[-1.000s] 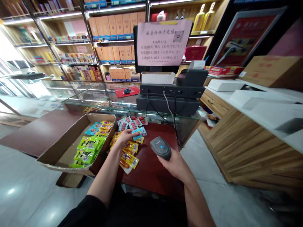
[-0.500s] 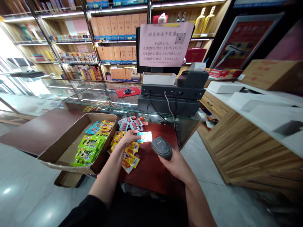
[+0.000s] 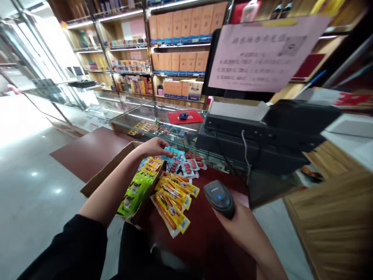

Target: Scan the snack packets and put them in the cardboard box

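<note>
My left hand (image 3: 155, 147) is closed on a small blue snack packet (image 3: 174, 153), above the far right corner of the cardboard box (image 3: 109, 165). Beneath and beside it lie red sausage packets (image 3: 189, 167) in blue-and-clear wrapping. Wrapped in my right hand (image 3: 243, 225) is a dark grey barcode scanner (image 3: 219, 197), its blue light lit, held over the reddish-brown table (image 3: 204, 237). Between the hands, yellow sausage packets (image 3: 174, 202) are spread on the table. Green packets (image 3: 135, 193) fill the near part of the box, partly hidden by my left forearm.
A glass display counter (image 3: 140, 116) runs behind, carrying a mouse (image 3: 183, 116) on a red mat (image 3: 170, 117). At the right stand a monitor with a pink paper sign (image 3: 262, 58) and a black till unit (image 3: 279, 132) with cables. Wooden drawers (image 3: 335, 210) are at far right.
My left hand has moved left and back from the scanner with the blue packet, toward the box. The scanner's blue light now shows. The view has shifted, bringing the monitor closer.
</note>
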`<state>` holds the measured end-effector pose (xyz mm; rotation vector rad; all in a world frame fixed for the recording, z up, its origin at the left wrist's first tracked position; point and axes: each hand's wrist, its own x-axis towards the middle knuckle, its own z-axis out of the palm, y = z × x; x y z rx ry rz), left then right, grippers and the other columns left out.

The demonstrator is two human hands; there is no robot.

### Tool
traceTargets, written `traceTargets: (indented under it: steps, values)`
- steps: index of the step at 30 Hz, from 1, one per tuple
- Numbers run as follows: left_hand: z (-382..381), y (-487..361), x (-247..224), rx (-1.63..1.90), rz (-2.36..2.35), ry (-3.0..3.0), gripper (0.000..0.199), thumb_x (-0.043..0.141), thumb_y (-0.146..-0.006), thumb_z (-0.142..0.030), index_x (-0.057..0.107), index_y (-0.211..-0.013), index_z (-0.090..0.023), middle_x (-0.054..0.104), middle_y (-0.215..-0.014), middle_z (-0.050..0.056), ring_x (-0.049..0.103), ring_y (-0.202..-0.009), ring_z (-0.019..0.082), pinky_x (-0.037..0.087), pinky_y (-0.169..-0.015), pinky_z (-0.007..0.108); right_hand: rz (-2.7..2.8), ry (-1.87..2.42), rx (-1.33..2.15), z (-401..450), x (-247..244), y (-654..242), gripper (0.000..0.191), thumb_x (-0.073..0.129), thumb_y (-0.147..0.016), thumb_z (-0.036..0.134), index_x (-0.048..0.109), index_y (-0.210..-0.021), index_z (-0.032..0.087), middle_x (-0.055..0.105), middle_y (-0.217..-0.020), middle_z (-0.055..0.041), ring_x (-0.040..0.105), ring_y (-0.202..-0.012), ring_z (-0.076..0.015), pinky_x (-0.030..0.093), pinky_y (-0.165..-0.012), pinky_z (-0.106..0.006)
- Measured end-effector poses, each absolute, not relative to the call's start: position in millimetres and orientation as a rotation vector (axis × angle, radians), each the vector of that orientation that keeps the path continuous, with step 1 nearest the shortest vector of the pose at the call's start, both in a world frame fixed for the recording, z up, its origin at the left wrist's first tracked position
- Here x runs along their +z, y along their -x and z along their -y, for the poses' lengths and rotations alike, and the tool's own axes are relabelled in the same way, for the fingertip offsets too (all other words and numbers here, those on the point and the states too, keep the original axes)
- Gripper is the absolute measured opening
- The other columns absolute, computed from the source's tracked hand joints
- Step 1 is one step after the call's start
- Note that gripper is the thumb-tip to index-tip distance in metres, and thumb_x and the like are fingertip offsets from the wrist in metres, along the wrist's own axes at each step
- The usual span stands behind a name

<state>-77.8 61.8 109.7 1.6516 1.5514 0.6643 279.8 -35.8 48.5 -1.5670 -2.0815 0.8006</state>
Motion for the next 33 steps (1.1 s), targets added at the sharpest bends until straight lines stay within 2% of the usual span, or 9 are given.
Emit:
traceTargets:
  steps: [5,8,14,18,22,26,29,31,33]
  values:
    - [-76,190,61,0.737,-1.84,-1.215,0.049,0.09,-0.04,-0.042,0.07,-0.073,-0.012,0.064,-0.057,-0.001,0.051,-0.048,0.01,0.039,-0.047,0.021,2.192,1.607,0.759,1,65,-241,0.027,0.056,-0.079,0.033,0.062,-0.104,0.022,0.075,-0.099,-0.0097,0.071,-0.094,-0.0293,0.051,-0.076,-0.033]
    - [-71,235,24,0.784,-2.011,-0.944,0.05,0.092,-0.037,-0.041,0.069,-0.071,-0.012,0.064,-0.058,0.0,0.053,-0.051,0.011,0.041,-0.048,0.021,2.258,1.592,0.802,-15,72,-217,0.022,0.055,-0.079,0.032,0.062,-0.098,0.022,0.075,-0.092,-0.0097,0.072,-0.091,-0.0282,0.051,-0.074,-0.031]
    - [-74,247,-6,0.549,-2.145,-0.937,0.047,0.09,-0.048,-0.039,0.076,-0.085,-0.014,0.071,-0.073,0.004,0.062,-0.061,0.015,0.047,-0.055,0.023,2.249,1.638,0.914,-31,87,-191,0.025,0.057,-0.077,0.035,0.062,-0.098,0.022,0.075,-0.096,-0.0103,0.071,-0.092,-0.0292,0.051,-0.071,-0.03]
    - [-80,240,-4,0.467,-2.2,-1.077,0.046,0.091,-0.048,-0.03,0.077,-0.09,-0.017,0.072,-0.085,0.007,0.067,-0.081,0.022,0.05,-0.071,0.026,2.133,1.662,0.978,-29,93,-189,0.031,0.06,-0.076,0.039,0.063,-0.102,0.021,0.076,-0.098,-0.01,0.071,-0.096,-0.0294,0.052,-0.073,-0.03]
    - [-74,218,13,0.524,-2.359,-1.379,0.046,0.084,-0.062,-0.033,0.075,-0.105,-0.017,0.069,-0.1,0.011,0.065,-0.093,0.025,0.049,-0.083,0.03,1.989,1.675,0.995,-21,82,-194,0.035,0.062,-0.076,0.041,0.066,-0.102,0.018,0.076,-0.099,-0.0121,0.071,-0.097,-0.0292,0.054,-0.074,-0.03]
    - [-66,152,31,0.823,-2.254,-1.653,0.029,0.07,-0.078,-0.032,0.074,-0.103,-0.018,0.068,-0.098,0.008,0.064,-0.086,0.019,0.049,-0.081,0.029,1.891,1.69,0.936,-11,65,-208,0.037,0.064,-0.075,0.04,0.067,-0.104,0.017,0.076,-0.1,-0.0129,0.071,-0.097,-0.0294,0.055,-0.074,-0.03]
    - [-63,82,30,0.898,-2.038,-1.741,0.019,0.066,-0.081,-0.027,0.073,-0.097,-0.019,0.069,-0.09,0.006,0.063,-0.081,0.017,0.049,-0.078,0.027,1.872,1.687,0.896,-4,59,-221,0.039,0.064,-0.075,0.037,0.066,-0.108,0.018,0.076,-0.099,-0.0121,0.071,-0.097,-0.0294,0.055,-0.075,-0.031]
    - [-63,40,21,0.802,-1.946,-1.706,0.017,0.067,-0.08,-0.025,0.072,-0.094,-0.018,0.069,-0.085,0.005,0.063,-0.079,0.017,0.049,-0.076,0.027,1.876,1.674,0.883,0,59,-230,0.037,0.064,-0.075,0.035,0.065,-0.108,0.018,0.076,-0.099,-0.0121,0.071,-0.098,-0.0293,0.054,-0.075,-0.03]
    - [-63,7,9,0.68,-1.945,-1.672,0.02,0.069,-0.078,-0.024,0.07,-0.096,-0.015,0.069,-0.087,0.007,0.064,-0.082,0.019,0.049,-0.078,0.029,1.879,1.672,0.863,2,61,-239,0.035,0.063,-0.075,0.034,0.066,-0.107,0.018,0.075,-0.098,-0.0128,0.071,-0.098,-0.0295,0.054,-0.075,-0.03]
